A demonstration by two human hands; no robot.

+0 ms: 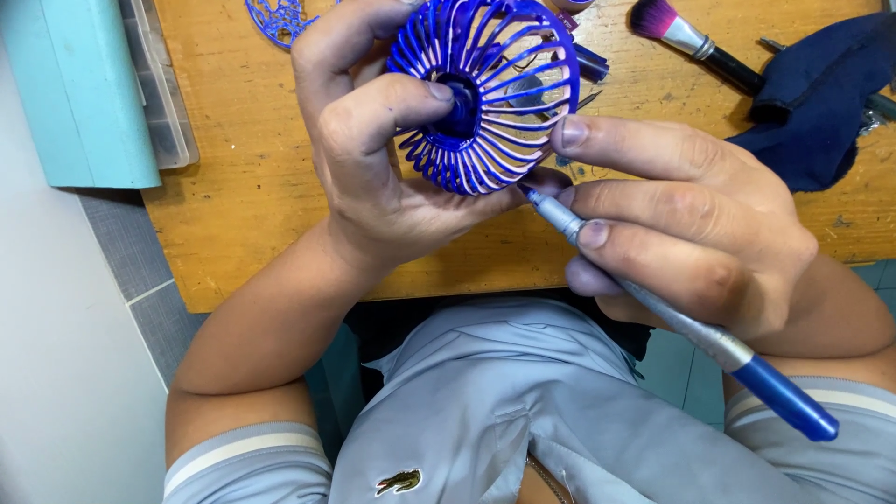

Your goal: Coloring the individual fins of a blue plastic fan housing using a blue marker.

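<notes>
My left hand [373, 131] grips a round blue plastic fan grille [485, 89] above the wooden table, thumb pressed on its centre hub. My right hand [681, 224] holds a slim screwdriver [653, 299] with a silver shaft and blue handle end. Its tip touches the lower right rim of the grille. My right forefinger rests against the grille's edge.
A wooden table [243, 187] lies below my hands. On it are another blue grille piece [275, 19] at the back left, a pink-tipped brush [695, 37], a dark blue cloth [821, 93] at the right, and a teal box [84, 84] with a clear plastic case at the left.
</notes>
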